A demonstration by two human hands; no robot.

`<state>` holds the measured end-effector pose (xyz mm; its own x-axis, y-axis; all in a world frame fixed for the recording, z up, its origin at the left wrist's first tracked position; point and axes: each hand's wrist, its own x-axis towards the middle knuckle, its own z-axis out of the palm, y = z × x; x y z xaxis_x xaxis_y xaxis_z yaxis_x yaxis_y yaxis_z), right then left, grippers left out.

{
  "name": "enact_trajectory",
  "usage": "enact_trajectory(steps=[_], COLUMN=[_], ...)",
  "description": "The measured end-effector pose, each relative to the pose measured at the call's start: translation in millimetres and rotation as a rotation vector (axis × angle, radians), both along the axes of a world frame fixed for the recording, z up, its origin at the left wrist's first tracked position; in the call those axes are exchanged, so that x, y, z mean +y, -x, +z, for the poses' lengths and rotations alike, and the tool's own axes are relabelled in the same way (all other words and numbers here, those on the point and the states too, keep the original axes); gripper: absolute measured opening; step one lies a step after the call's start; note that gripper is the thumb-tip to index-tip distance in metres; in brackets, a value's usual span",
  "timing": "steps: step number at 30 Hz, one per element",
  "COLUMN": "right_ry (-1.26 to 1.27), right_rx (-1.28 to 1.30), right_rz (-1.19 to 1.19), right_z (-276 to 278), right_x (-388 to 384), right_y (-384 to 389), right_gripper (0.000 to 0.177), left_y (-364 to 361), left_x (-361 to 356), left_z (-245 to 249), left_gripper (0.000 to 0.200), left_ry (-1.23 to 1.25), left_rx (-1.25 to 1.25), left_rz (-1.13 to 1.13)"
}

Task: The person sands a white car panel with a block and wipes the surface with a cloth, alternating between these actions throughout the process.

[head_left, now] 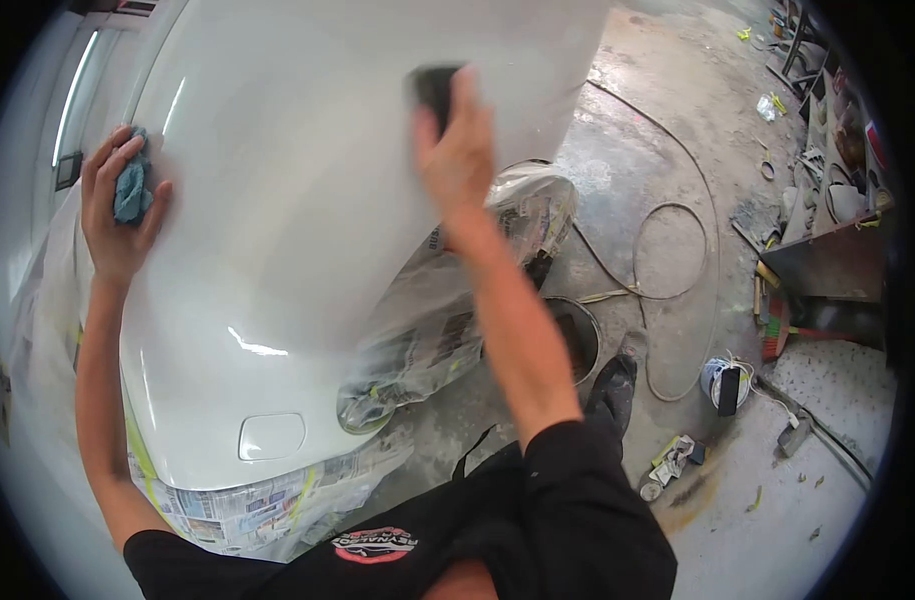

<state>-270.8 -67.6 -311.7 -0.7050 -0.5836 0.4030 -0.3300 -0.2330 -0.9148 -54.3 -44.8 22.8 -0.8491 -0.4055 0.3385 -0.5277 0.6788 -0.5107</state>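
Note:
A glossy white car body panel (pixel 267 230) fills the left and middle of the view, with a small square cover (pixel 271 436) near its lower edge. My left hand (pixel 117 215) rests at the panel's left side, its fingers curled over a crumpled teal cloth (pixel 133 185). Over the panel's upper right, my right hand (pixel 459 150), smeared by motion, grips a dark sanding block (pixel 435 95) against the surface. Clear plastic and newsprint (pixel 427 310) cover the area along the panel's right edge. More newspaper (pixel 237 510) is taped below it.
A bucket (pixel 589 345) stands right of my right forearm. A thin hose (pixel 705 180) loops over the concrete floor. Beyond it are a white tub (pixel 722 378) with a black phone-like object, a crumpled wrapper (pixel 670 458), a broom (pixel 774 330) and cluttered shelving (pixel 827 190).

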Motion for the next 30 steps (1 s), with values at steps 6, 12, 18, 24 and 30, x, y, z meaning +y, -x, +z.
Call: enact_trajectory(steps=[6,12,18,24,30], right_ry=[0.047,-0.147,0.061,-0.265,0.028], right_rx=[-0.024,-0.178,0.024,-0.416,-0.013], right_rz=[0.001,-0.023,0.141,0.046,0.073], right_z=[-45,-59,-46,-83,-54], right_x=[-14,-40,50,-34,58], right_y=[24,50,-32,64,-40], right_gripper=[0.076,0.074,0.078,0.073,0.076], left_y=[2,-1,0,-2,-4], left_x=[-2,0,0,3,1], left_z=[0,2,1,3,3], left_gripper=[0.051,0.051,0.052,0.051,0.050], left_ry=[-0.001,0.005,0.012,0.000,0.005], left_rx=[-0.038,-0.037,-0.060,-0.060,-0.075], left_rz=[0.004,0.012,0.028,0.034,0.024])
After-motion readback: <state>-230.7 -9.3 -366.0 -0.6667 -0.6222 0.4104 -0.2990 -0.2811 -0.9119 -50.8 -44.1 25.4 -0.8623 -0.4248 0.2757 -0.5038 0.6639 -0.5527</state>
